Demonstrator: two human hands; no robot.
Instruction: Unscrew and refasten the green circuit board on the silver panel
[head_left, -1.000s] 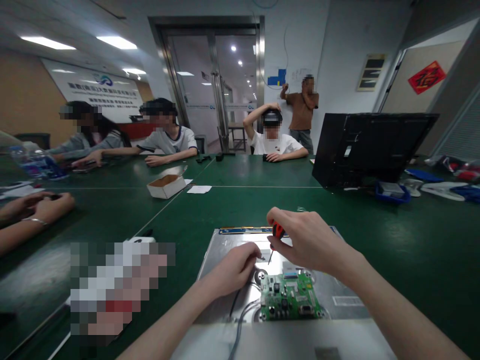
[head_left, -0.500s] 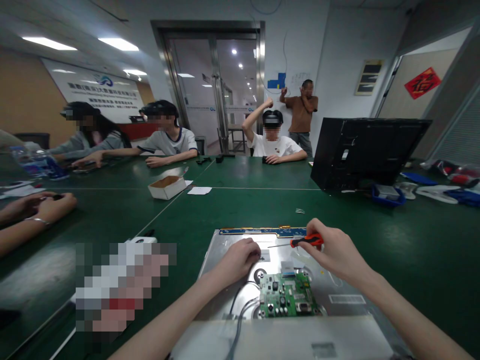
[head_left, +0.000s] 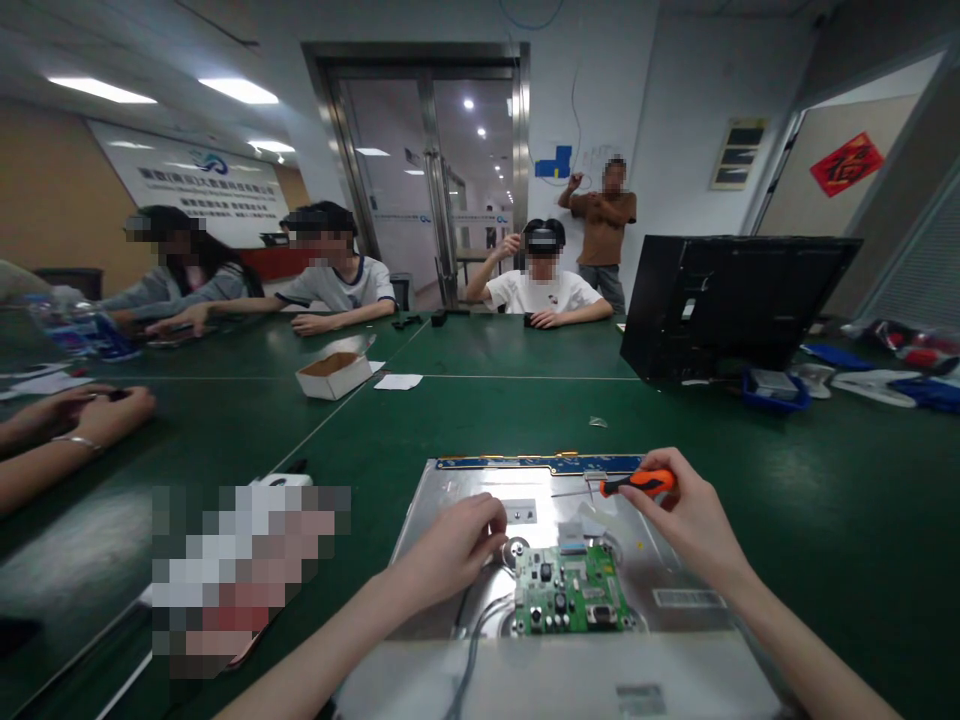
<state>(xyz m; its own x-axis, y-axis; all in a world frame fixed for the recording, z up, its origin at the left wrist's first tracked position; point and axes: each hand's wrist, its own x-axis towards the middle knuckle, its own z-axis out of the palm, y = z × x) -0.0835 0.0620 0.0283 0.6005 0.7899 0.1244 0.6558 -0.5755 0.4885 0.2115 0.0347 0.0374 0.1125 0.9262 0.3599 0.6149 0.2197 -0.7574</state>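
My right hand [head_left: 694,510] grips an orange and black screwdriver [head_left: 643,484], its thin shaft pointing left above the metal back of a display panel [head_left: 442,500]. My left hand [head_left: 454,535] has its fingers curled together at the upper left of the green circuit board [head_left: 574,590], by a round mount; anything between the fingertips is hidden. A blue board strip [head_left: 517,464] runs along the panel's far edge. Grey cables [head_left: 474,650] lead from the green board's left side toward me.
A black monitor [head_left: 735,300] stands at the right, with a blue tray [head_left: 776,390] by its base. An open white box [head_left: 335,376] and paper [head_left: 398,381] lie ahead. Co-workers sit around the green table [head_left: 487,410]; another person's hands [head_left: 105,415] are at left.
My right hand has moved right with the screwdriver, away from my left hand. My left hand has shifted slightly down and left toward the green board. The person opposite has lowered a raised hand.
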